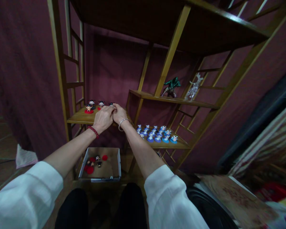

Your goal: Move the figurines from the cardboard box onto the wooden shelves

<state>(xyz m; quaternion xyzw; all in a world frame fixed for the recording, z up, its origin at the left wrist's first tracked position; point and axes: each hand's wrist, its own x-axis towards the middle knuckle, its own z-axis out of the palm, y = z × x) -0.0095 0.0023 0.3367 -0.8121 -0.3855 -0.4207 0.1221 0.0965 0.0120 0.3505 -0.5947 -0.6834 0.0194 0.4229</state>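
My left hand (104,118) and my right hand (119,114) meet over the front of the left wooden shelf (79,117). Their fingers are bent together; whatever lies between them is hidden. Small dark-haired figurines stand on that shelf left of and behind my hands: one on a red base (88,108), another in the middle (101,104), and one partly covered by my fingers (111,104). Below, an open cardboard box (112,165) holds several small figurines and red discs (105,157).
Several blue-and-white figurines (158,137) stand in rows on the lower right shelf (181,144). Above them, a green-caped figure (173,86) and a clear ornament (193,89) share a shelf. Wooden uprights divide the unit. A flat board (226,194) lies at the lower right.
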